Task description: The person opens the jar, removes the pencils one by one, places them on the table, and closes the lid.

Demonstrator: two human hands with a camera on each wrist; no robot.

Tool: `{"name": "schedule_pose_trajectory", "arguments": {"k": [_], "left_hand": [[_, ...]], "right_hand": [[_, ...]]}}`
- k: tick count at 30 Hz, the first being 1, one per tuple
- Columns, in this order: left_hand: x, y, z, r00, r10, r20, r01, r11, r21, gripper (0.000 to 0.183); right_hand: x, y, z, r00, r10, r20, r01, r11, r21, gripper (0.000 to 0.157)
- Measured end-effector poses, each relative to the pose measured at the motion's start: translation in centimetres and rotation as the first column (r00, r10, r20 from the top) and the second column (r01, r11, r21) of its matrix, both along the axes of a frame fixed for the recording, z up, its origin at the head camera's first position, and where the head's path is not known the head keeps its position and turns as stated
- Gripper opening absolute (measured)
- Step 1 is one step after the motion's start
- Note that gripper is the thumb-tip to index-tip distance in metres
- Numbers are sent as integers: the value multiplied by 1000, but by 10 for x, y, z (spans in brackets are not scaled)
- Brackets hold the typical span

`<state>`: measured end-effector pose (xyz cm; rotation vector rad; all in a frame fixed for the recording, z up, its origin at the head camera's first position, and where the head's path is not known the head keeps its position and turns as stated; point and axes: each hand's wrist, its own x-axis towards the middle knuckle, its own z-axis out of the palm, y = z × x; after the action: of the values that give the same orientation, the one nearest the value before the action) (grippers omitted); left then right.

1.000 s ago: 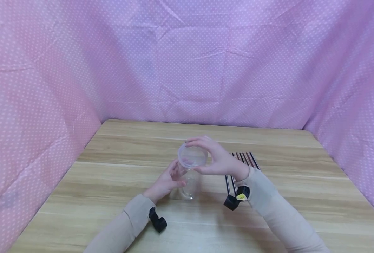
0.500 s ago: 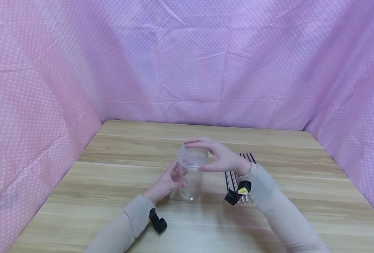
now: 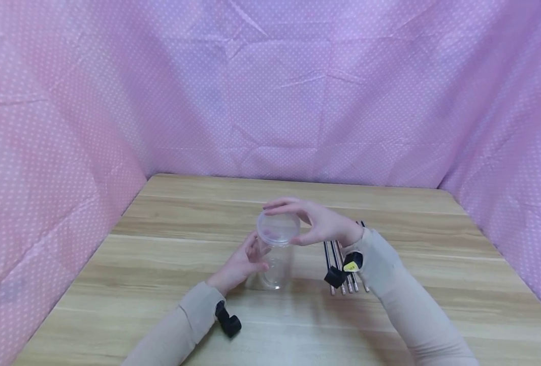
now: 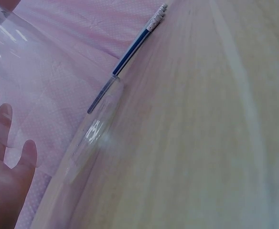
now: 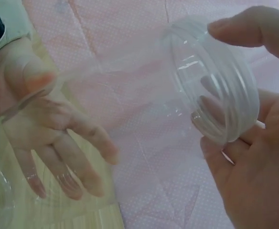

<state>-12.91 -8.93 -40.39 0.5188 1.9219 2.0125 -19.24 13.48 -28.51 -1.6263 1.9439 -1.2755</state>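
A tall clear plastic jar (image 3: 276, 272) stands upright on the wooden table, topped by a see-through screw lid (image 3: 278, 229). My left hand (image 3: 239, 264) holds the jar's body from the left side, thumb in front and fingers behind. From above, my right hand (image 3: 318, 223) grips the lid by its edge, fingers on the far side and thumb at the near right. In the right wrist view the ridged lid (image 5: 216, 81) sits between thumb and fingers, and the left hand (image 5: 58, 124) shows through the jar wall.
Several striped pencils (image 3: 338, 254) lie side by side right of the jar, partly hidden under the right forearm. In the left wrist view, pencils (image 4: 134, 50) appear beyond the jar's base. Pink dotted cloth (image 3: 270, 101) hangs around the table (image 3: 206, 203).
My right hand has turned around the lid, its fingers sliding left and its wrist shifting away, which uncovers more of the pencils' near ends. The left hand and jar stay in place.
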Motion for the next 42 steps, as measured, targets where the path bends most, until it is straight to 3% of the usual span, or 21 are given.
{"name": "schedule_pose_trajectory", "arguments": {"k": [3,6,9,12,17,19,30,38,42], "left_hand": [[0,1,0,1000,-13,-13,13,1000,24,84],[-1,1,-1,999,-24,-24,26,998,57,84],[-2,1,-1,999,-31,-27,33,997,75,84],[-2,1,0,999,-30,-20,32,997,64,84],[-3,2,0,1000,-11,-15,12,999,37,85],[-3,2,-1,1000,-5,-17,5,999,35,85],[-3,1,-2,1000,-20,-12,21,999,50,86],[-2,1,-3,1000,-18,-8,18,999,46,88],[-1,1,-2,1000,0,-3,0,1000,17,87]], "right_hand": [[2,0,-3,991,-115,-71,114,993,-14,61],[5,-1,-6,962,-232,-141,228,973,-48,62],[7,-3,-9,944,-288,-159,277,957,-87,62],[8,-2,-11,952,-279,-129,263,957,-125,62],[8,-1,-8,984,-172,-44,160,967,-199,59],[7,-1,-7,984,-169,-54,155,966,-206,57],[9,-3,-11,951,-291,-108,280,954,-105,56],[17,-7,-11,897,-401,-185,385,916,-114,58],[20,-11,-13,869,-441,-223,420,897,-137,70]]}}
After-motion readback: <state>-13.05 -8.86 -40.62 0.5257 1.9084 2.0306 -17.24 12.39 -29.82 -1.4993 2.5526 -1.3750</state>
